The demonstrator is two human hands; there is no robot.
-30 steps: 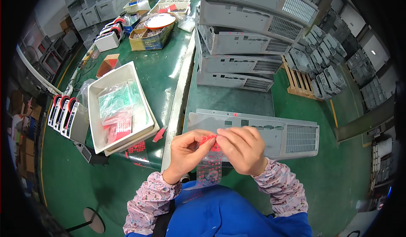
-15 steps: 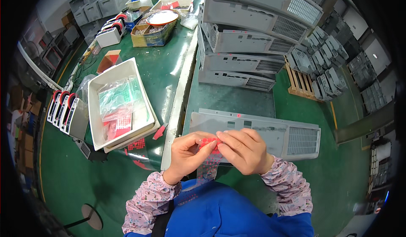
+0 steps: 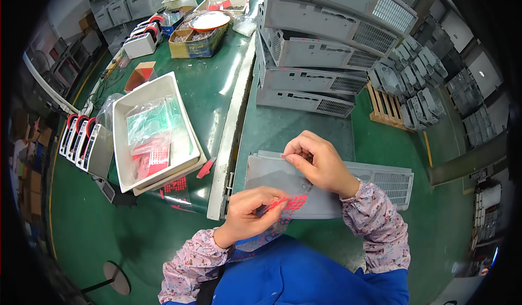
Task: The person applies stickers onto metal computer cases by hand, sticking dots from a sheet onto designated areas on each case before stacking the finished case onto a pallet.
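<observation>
My left hand point(image 3: 247, 213) is closed on a clear sheet of red round stickers point(image 3: 297, 202), which hangs down in front of my blue apron. Between the thumb and forefinger of my right hand point(image 3: 322, 166) is a small red sticker point(image 3: 283, 156), pinched over the far edge of a grey metal panel point(image 3: 270, 175). That panel lies flat before me, with a slotted vent point(image 3: 392, 188) at its right end. My right hand hides part of the panel's middle, and the sheet covers a bit of its near edge.
Several similar grey housings point(image 3: 307, 79) are stacked behind the panel. On the green table point(image 3: 215, 95) to the left are a white tray point(image 3: 190, 136) with bagged sheets, a red scrap point(image 3: 206, 168) and label dispensers point(image 3: 92, 147). A wooden pallet point(image 3: 387, 108) stands at the right.
My hands have come apart. The right went forward to the panel's far edge with a small red sticker, while the left moved slightly lower with the sticker sheet.
</observation>
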